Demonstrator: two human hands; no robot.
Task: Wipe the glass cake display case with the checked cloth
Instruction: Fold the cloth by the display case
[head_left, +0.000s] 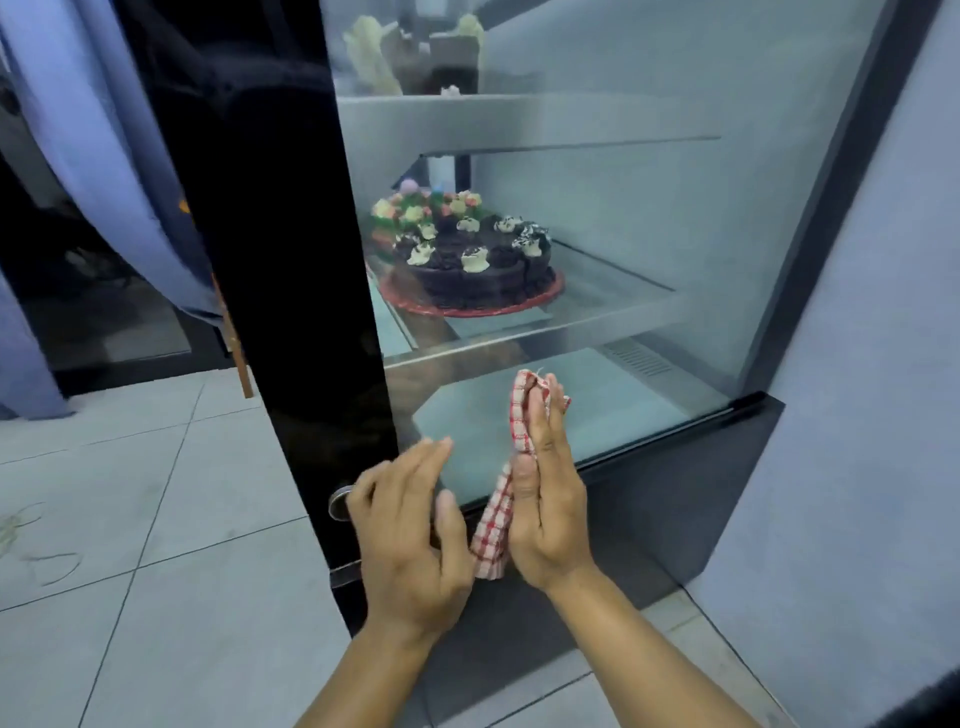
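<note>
The glass cake display case (649, 218) fills the upper right, with a black frame and a black base. My right hand (545, 499) presses the red-and-white checked cloth (493, 525) flat against the lowest part of the side glass, just above the base. The cloth bunches over my fingertips and hangs down under my palm. My left hand (415, 535) hovers just left of the cloth by the case's black corner post, fingers apart and holding nothing.
A chocolate cake (478, 265) on a red board sits on the middle shelf, a flowered cake (415, 208) behind it. Cakes stand on the top shelf. A round metal knob (340, 503) is on the black post. Grey floor tiles (156, 519) lie left; a blue curtain (104, 130) hangs behind.
</note>
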